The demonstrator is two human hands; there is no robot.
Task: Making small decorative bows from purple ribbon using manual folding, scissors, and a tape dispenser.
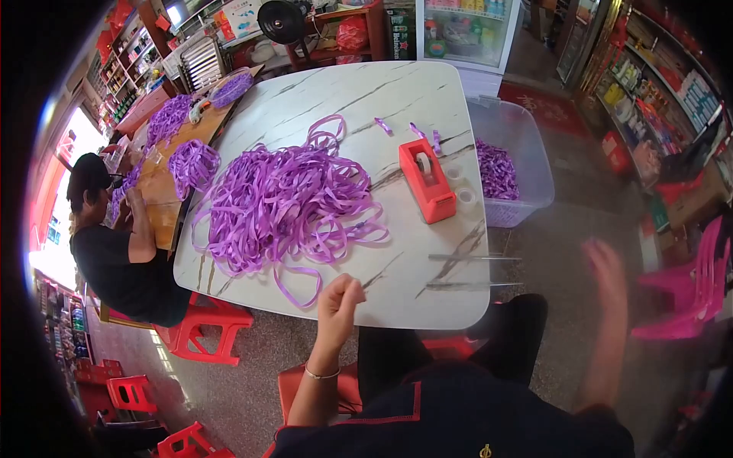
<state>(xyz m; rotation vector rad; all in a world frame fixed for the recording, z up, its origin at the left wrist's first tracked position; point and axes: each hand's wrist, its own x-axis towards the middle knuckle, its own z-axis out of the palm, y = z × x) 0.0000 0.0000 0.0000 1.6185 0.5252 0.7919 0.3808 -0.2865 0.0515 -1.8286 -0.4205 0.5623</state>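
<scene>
My left hand [340, 301] is closed above the table's near edge, just right of a loose ribbon loop. Its curled fingers hide whatever may be in them. My right hand [605, 263] is out past the table's right side over the floor, smeared by motion; its fingers cannot be made out. A large tangled heap of purple ribbon straps [286, 202] covers the left middle of the marbled table [382, 84]. Two thin metal rods [469, 257] stick out over the right edge. A red tape dispenser [427, 183] stands beyond them, beside clear tape rolls [465, 196].
Short purple ribbon pieces [383, 126] lie on the far right of the table. A clear plastic bin [534, 156] of purple ribbons stands beside it. To the left, a person [114, 237] sits at a wooden table [162, 206]. A pink chair [687, 294] is at right.
</scene>
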